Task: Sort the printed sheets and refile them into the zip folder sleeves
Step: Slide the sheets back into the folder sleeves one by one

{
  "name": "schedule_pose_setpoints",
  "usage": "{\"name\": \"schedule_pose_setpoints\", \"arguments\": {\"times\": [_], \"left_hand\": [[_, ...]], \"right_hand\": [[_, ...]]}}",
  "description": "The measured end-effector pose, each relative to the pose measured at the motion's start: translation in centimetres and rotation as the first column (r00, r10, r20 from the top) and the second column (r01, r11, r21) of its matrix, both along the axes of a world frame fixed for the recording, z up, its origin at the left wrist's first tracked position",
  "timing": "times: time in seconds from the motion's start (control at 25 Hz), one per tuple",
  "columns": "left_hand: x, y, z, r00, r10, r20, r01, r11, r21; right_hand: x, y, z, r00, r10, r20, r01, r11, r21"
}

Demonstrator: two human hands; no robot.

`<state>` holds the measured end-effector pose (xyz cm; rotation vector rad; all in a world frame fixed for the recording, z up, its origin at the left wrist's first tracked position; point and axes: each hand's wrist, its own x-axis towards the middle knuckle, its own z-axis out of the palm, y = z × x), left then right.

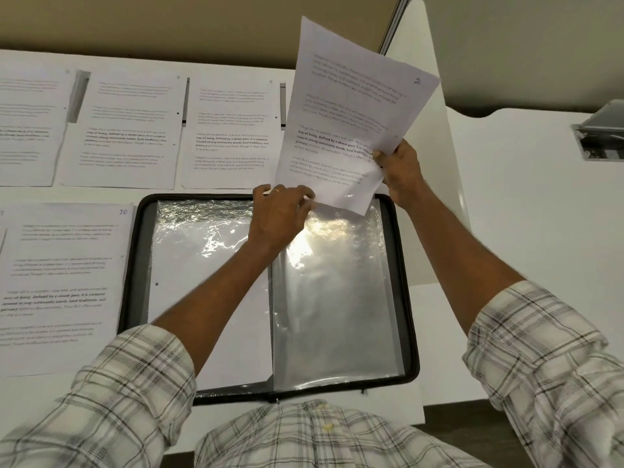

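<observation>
An open black zip folder [135,265] lies on the white table in front of me, its clear plastic sleeves [337,298] spread left and right. My right hand [400,170] grips a printed sheet [351,106] marked 2 by its right edge and holds it upright over the folder's top right. My left hand [280,212] pinches the top edge of the right sleeve, right at the sheet's bottom edge. The left sleeve holds a white sheet [209,298].
Several printed sheets [131,130] lie in a row along the table's far side, and another sheet marked 30 [64,282] lies left of the folder. A white partition [422,96] rises at the right, with a cable cutout [601,143] in the desk beyond it.
</observation>
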<state>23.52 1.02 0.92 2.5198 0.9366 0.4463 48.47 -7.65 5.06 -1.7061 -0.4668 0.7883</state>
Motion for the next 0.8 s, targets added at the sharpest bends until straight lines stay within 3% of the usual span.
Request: {"name": "schedule_pose_setpoints", "arguments": {"times": [0.28, 0.52, 0.8], "left_hand": [[-1.4, 1.9, -0.2, 0.995, 0.034, -0.090, -0.043, 0.994, -0.104], [-1.8, 3.0, -0.4, 0.970, 0.086, 0.227, 0.035, 0.876, -0.481], [-1.6, 3.0, 0.1, 0.978, 0.098, 0.182, 0.001, 0.877, -0.480]], "right_hand": [[0.6, 0.7, -0.5, 0.996, 0.034, 0.086, -0.030, 0.998, -0.056], [0.9, 1.1, -0.6, 0.995, 0.045, 0.089, -0.037, 0.995, -0.090], [0.6, 1.9, -0.2, 0.963, 0.099, 0.252, -0.070, 0.990, -0.122]]}}
